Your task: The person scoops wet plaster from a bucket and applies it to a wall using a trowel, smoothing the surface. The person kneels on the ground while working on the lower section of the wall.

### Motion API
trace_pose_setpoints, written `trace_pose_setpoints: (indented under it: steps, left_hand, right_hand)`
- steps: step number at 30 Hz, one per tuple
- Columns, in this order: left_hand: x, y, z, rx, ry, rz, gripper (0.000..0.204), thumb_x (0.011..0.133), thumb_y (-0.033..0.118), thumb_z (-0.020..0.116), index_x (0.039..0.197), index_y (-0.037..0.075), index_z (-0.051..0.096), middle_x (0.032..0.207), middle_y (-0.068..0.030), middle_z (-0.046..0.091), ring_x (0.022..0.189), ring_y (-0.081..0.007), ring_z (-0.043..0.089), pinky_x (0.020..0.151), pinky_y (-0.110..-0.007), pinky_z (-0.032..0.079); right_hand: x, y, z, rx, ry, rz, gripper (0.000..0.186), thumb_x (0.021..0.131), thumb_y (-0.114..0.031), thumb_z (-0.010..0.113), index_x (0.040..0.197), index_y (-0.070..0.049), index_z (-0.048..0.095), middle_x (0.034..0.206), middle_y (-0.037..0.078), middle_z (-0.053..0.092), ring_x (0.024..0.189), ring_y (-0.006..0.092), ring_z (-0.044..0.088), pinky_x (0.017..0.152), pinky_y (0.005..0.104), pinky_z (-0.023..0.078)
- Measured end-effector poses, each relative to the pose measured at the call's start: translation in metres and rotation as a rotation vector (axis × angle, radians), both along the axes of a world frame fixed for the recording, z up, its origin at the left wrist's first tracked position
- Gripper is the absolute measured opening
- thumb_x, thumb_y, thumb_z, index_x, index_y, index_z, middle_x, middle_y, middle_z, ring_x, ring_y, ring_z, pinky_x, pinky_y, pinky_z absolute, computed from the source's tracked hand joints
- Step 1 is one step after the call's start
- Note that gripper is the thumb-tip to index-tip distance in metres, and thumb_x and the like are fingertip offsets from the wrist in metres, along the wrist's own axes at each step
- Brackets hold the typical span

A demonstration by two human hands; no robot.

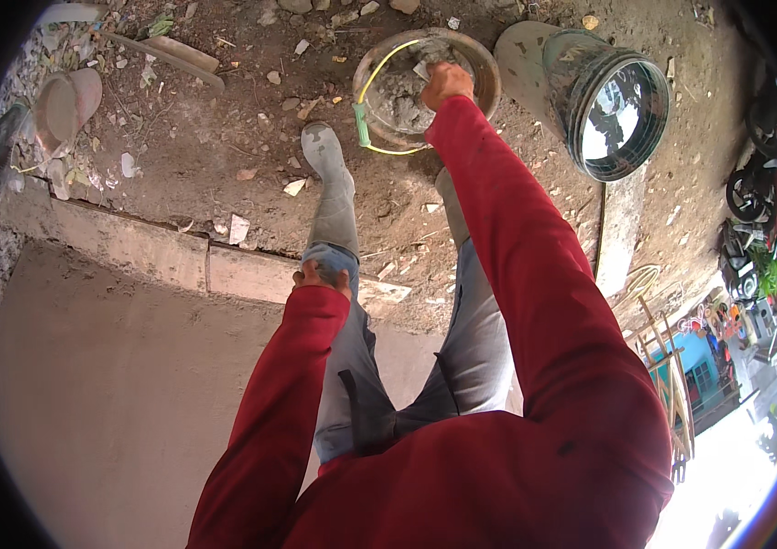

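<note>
My right hand (448, 84) reaches into a round bucket (491, 78) of wet grey mortar (398, 87). Its fingers are closed on what looks like a trowel (421, 69); only a small flat grey part shows beside the knuckles, the rest being hidden by the hand and the mix. A yellow-green bucket handle with a green grip (360, 117) lies over toward the bucket's left rim. Resting on my bent left knee is my left hand (320, 276), its fingers spread over the trouser leg and holding no object.
A large dark drum of water (624, 119) stands right of the bucket. A tilted pail (66, 105) and a wood strip (169, 59) lie at far left. Below runs a concrete edge (132, 240) beside smooth plaster (114, 366). Stones litter the dirt; motorbikes (759, 197) are far right.
</note>
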State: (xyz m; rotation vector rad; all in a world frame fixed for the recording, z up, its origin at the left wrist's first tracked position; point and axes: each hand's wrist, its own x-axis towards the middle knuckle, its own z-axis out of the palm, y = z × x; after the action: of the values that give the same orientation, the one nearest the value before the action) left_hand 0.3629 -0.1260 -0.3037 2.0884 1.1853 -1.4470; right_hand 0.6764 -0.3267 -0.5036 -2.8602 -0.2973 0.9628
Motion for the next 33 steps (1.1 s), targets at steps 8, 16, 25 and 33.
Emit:
trace_pose_setpoints:
  steps: [8, 16, 25, 33]
  left_hand:
    - [0.001, -0.002, 0.000, -0.010, 0.054, -0.027, 0.067, 0.073, 0.040, 0.072, 0.126, 0.012, 0.041, 0.119, -0.0198, 0.046, 0.103, -0.0392, 0.056, 0.087, -0.045, 0.048]
    - [0.005, -0.007, 0.003, -0.018, 0.069, -0.010, 0.068, 0.074, 0.041, 0.070, 0.127, 0.011, 0.040, 0.120, -0.0209, 0.046, 0.104, -0.0393, 0.055, 0.087, -0.045, 0.048]
    - [0.009, -0.001, -0.001, 0.001, 0.034, -0.055, 0.062, 0.075, 0.040, 0.071, 0.122, 0.012, 0.042, 0.117, -0.0206, 0.047, 0.103, -0.0393, 0.055, 0.087, -0.046, 0.047]
    - [0.028, -0.005, 0.004, 0.001, 0.069, -0.070, 0.064, 0.076, 0.038, 0.070, 0.125, 0.009, 0.042, 0.118, -0.0222, 0.047, 0.101, -0.0400, 0.056, 0.086, -0.046, 0.049]
  right_hand:
    - [-0.041, 0.008, 0.078, 0.218, -0.030, -0.070, 0.039, 0.069, -0.006, 0.059, 0.107, -0.010, 0.066, 0.095, 0.019, 0.067, 0.089, 0.0343, 0.065, 0.085, 0.0404, 0.051]
    - [-0.073, -0.107, 0.088, 0.828, -0.138, -1.403, 0.025, 0.070, 0.006, 0.065, 0.094, 0.000, 0.066, 0.087, 0.009, 0.067, 0.074, 0.0201, 0.064, 0.067, 0.0332, 0.053]
    - [-0.073, -0.067, -0.003, 0.834, -0.060, -1.918, 0.021, 0.068, 0.004, 0.071, 0.088, 0.004, 0.063, 0.083, 0.011, 0.064, 0.066, 0.0238, 0.062, 0.055, 0.0379, 0.051]
    - [-0.078, -0.047, -0.035, 0.183, -0.060, -0.814, 0.024, 0.076, -0.014, 0.075, 0.093, 0.001, 0.068, 0.085, 0.010, 0.070, 0.078, 0.0131, 0.065, 0.065, 0.0270, 0.049]
